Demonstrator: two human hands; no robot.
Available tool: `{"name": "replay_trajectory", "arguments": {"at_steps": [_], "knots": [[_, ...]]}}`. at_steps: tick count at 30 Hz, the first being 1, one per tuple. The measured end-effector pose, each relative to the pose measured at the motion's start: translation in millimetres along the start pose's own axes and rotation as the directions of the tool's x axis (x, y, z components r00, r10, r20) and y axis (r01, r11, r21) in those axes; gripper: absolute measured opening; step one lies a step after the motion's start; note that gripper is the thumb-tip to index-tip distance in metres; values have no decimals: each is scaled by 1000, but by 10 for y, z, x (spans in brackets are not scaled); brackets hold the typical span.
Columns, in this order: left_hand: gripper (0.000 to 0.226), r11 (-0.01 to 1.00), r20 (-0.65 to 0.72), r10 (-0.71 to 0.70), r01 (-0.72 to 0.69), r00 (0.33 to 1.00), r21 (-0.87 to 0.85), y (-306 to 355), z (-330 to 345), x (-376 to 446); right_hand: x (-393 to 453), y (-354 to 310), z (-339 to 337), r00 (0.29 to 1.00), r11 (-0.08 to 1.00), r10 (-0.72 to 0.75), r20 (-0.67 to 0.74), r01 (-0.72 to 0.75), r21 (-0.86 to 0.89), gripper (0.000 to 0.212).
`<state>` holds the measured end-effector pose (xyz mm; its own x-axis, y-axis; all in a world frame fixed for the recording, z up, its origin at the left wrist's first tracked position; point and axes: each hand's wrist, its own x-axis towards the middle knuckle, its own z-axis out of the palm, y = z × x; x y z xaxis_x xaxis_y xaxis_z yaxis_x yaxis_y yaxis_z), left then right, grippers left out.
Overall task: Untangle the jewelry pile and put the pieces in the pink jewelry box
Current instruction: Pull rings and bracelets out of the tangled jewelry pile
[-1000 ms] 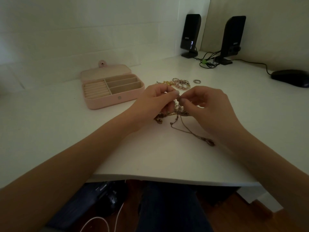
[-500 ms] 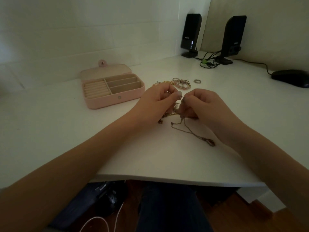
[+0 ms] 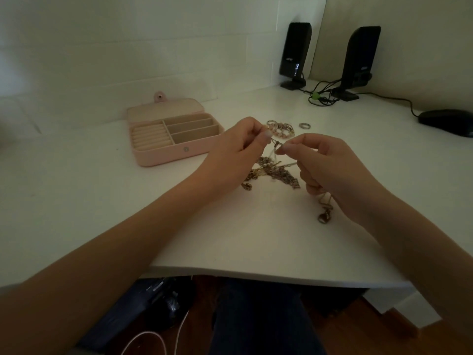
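Observation:
A tangle of gold and silver chains [image 3: 272, 171] lies on the white desk [image 3: 102, 201] between my hands. My left hand [image 3: 235, 149] pinches a thin chain at the top of the pile, and my right hand [image 3: 325, 162] pinches the same strand a little to the right. A chain with a dark pendant [image 3: 324, 217] trails from under my right hand. Behind the pile lie a pink beaded bracelet with rings [image 3: 280, 128] and a single ring [image 3: 304, 125]. The pink jewelry box [image 3: 174, 135] stands open to the left, and its compartments hold nothing.
Two black speakers [image 3: 295, 55] [image 3: 361, 60] with cables [image 3: 320, 97] stand at the back right. A black mouse [image 3: 446, 121] sits at the far right. The desk's front edge [image 3: 268, 274] is near my lap, with a bag and a cable on the floor below.
Both hands have lifted and drawn slightly apart, raising a thin strand from the pile. The pendant chain has been drawn under my right hand.

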<state>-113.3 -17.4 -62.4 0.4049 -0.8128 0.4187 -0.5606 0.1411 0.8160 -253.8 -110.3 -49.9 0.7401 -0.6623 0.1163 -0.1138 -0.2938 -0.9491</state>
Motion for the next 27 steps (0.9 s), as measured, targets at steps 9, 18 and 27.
{"name": "replay_trajectory", "arguments": {"at_steps": [9,18,27], "knots": [[13,998,23,-51,52,998,-41,51,18,-1,-7,26,-49,996,998,-70,-60,70,3,12],[11,985,19,-54,56,998,-161,45,15,10,2,26,-41,993,999,-32,-117,35,26,13],[18,989,61,-95,101,994,-108,99,11,-2,3,39,-24,996,1000,-20,-92,21,6,11]]}}
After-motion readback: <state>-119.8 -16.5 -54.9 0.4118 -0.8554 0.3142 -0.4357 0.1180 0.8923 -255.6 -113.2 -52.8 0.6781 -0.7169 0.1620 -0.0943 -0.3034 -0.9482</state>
